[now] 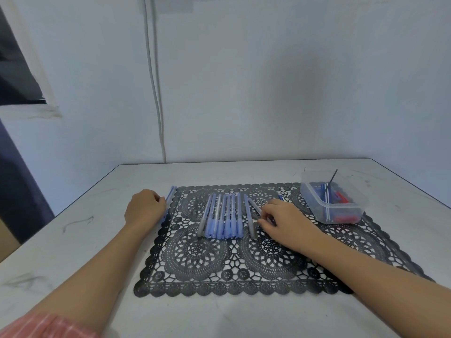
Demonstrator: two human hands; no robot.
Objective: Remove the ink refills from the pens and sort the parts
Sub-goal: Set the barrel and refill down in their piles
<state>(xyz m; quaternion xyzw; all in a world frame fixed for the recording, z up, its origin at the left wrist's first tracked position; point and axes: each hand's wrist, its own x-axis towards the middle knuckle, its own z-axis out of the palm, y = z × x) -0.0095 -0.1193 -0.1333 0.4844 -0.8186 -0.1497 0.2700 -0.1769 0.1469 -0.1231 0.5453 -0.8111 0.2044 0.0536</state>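
Several blue and grey pens (223, 215) lie side by side on a black lace mat (244, 264). My right hand (285, 220) rests on the mat just right of the row, its fingertips pinching a grey pen (255, 206) that lies at a slant. My left hand (144, 207) sits at the mat's left edge with curled fingers against a blue pen barrel (170, 195). Another grey pen (251, 225) lies between the row and my right hand. A small blue piece (280, 197) shows beyond my right hand.
A clear plastic tub (334, 202) stands at the mat's back right corner, holding red and blue parts and a dark refill sticking up. The white table (73, 240) meets a wall at the back. Two cables (156, 93) run down the wall.
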